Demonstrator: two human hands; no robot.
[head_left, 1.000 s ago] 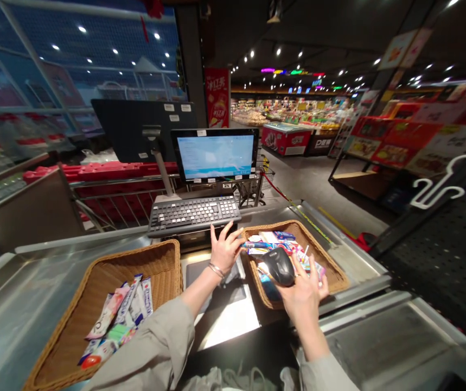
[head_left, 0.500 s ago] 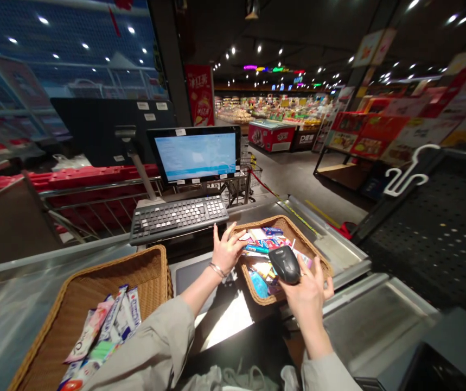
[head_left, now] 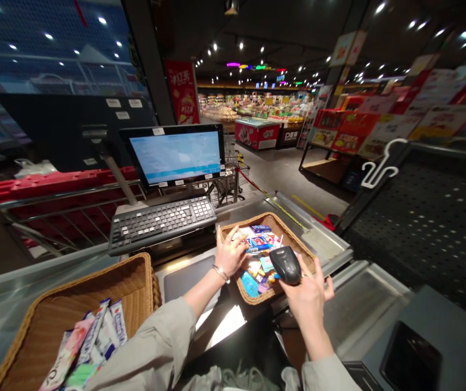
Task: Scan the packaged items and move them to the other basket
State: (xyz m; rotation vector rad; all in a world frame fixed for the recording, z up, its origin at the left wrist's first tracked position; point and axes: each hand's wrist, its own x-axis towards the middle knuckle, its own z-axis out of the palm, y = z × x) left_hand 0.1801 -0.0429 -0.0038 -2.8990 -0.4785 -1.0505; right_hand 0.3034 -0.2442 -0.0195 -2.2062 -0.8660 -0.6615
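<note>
My left hand (head_left: pixel 231 255), wearing a bracelet, reaches over the left rim of a wicker basket (head_left: pixel 237 288). Its thumb and fingertips pinch the near end of a slim blue stick-shaped pack (head_left: pixel 259 248); the exact grip is partly hidden. My right hand (head_left: pixel 306 290) is wrapped around a black handheld barcode scanner (head_left: pixel 285 265), whose head hangs over the basket's right side, close to the pack. Several small colourful packets (head_left: pixel 263 266) lie in this basket, partly covered by the scanner. At left, a larger wicker basket (head_left: pixel 131 288) contains several wrapped bars (head_left: pixel 94 331).
A keyboard (head_left: pixel 163 221) and a lit monitor (head_left: pixel 178 155) stand behind the baskets. The metal counter (head_left: pixel 330 241) runs along to the right, beside a black perforated panel (head_left: pixel 420 217) with a white hook (head_left: pixel 381 168). A dark phone-like device (head_left: pixel 412 355) lies lower right.
The view has turned right, so the baskets and monitor sit further left. My left hand and the blue pack have shifted right relative to the basket. The scanner stays in my right hand.
</note>
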